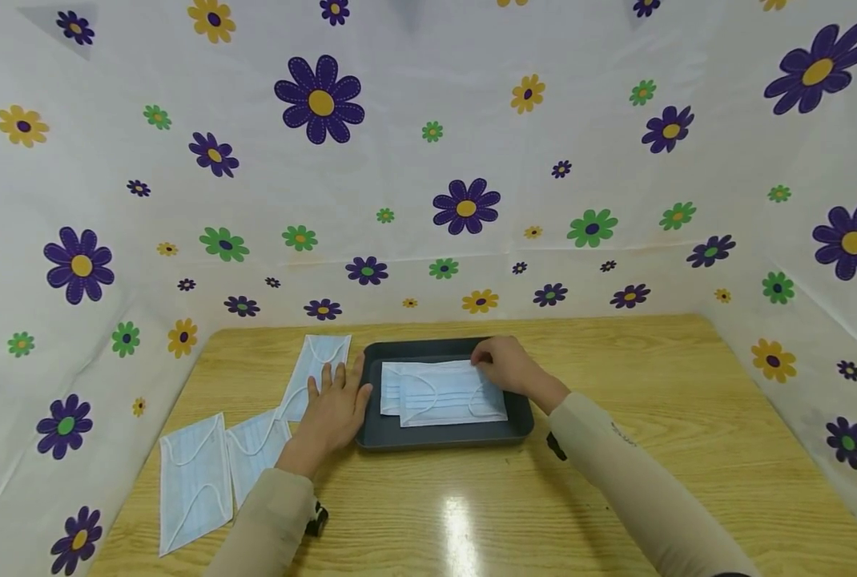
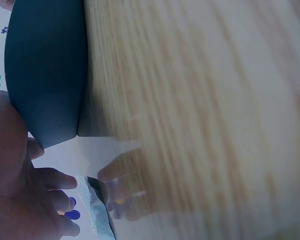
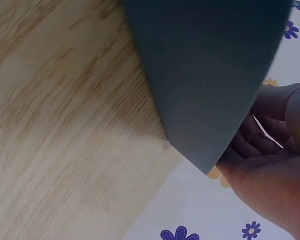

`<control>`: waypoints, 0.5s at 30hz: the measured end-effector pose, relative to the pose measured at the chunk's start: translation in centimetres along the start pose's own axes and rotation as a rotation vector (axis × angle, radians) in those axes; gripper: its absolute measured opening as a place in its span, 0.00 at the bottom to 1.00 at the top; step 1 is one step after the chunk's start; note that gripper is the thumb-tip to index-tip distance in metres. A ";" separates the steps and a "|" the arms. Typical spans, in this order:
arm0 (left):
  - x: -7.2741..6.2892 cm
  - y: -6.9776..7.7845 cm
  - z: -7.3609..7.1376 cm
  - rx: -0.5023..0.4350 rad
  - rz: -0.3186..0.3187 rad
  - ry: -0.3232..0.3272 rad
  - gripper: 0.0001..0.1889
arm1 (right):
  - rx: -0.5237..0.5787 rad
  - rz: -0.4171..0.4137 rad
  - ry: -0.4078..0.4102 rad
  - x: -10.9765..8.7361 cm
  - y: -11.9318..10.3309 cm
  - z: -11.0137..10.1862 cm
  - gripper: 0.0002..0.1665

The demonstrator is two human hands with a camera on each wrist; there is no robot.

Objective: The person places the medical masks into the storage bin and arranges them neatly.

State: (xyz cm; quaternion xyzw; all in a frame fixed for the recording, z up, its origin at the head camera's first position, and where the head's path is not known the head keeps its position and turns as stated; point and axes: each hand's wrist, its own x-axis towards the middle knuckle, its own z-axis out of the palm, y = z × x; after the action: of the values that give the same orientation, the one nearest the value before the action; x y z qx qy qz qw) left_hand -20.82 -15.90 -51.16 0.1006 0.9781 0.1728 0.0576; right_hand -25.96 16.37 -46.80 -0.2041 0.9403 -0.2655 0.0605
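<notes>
A dark grey rectangular tray (image 1: pixel 443 437) lies on the table with two light blue pleated face masks in it. The upper face mask (image 1: pixel 453 397) overlaps the lower face mask (image 1: pixel 389 393), which shows mostly along its left and top edges. My right hand (image 1: pixel 508 365) reaches over the tray's right end and pinches the upper mask near its top right corner. In the right wrist view its fingers (image 3: pixel 255 135) are curled behind the tray wall, around a thin white edge. At the tray's left rim, my left hand (image 1: pixel 333 413) rests with fingers spread.
Three more face masks lie left of the tray: one behind my left hand (image 1: pixel 306 377), one beside the left forearm (image 1: pixel 259 445), and one at the table's left edge (image 1: pixel 194 485). A flower-printed white cloth (image 1: pixel 400 160) surrounds the wooden table (image 1: pixel 630 385).
</notes>
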 end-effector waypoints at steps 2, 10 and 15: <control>0.0 0.0 0.0 -0.002 -0.001 0.002 0.34 | 0.020 0.005 0.011 0.1 -0.1 0.0 0.09; 0.0 0.0 0.0 -0.005 0.004 0.007 0.34 | 0.109 0.064 0.028 0.6 0.1 0.7 0.09; 0.0 0.0 0.0 -0.005 0.000 0.005 0.34 | 0.153 0.080 0.012 1.1 0.2 0.9 0.10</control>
State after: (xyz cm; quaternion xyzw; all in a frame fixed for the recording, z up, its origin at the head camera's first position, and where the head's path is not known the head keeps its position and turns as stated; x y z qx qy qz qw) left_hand -20.82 -15.94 -51.15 0.0999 0.9778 0.1754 0.0553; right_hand -26.81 15.63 -47.63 -0.1595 0.9250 -0.3353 0.0806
